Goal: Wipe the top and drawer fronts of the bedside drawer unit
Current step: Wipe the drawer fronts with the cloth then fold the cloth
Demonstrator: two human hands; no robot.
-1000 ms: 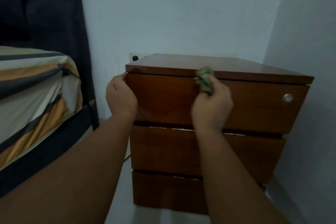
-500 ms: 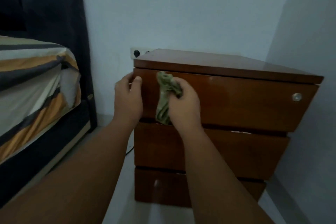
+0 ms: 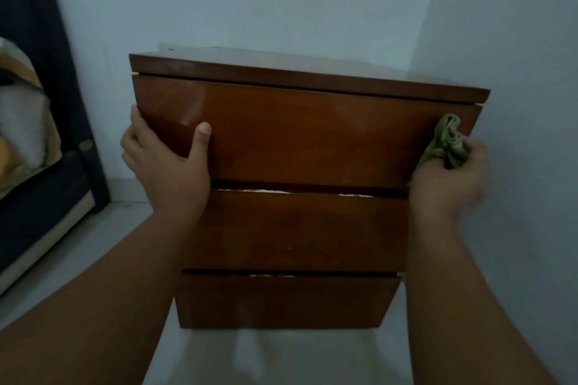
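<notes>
A brown wooden bedside drawer unit with three drawer fronts stands in the room's corner. My left hand grips the left edge of the top drawer front, thumb on its face and fingers round the side. My right hand is shut on a bunched green cloth, pressed against the right end of the top drawer front. The cloth and hand hide the metal knob there. Only a thin sliver of the unit's top shows.
A bed with striped bedding and a dark frame stands at the left. Pale walls close in behind and right of the unit. A wall socket peeks out behind the top. Light floor lies between bed and unit.
My right hand has swept the cloth from the left part of the top drawer front to its right end. The left hand shifted lower on the left edge. The view moved closer.
</notes>
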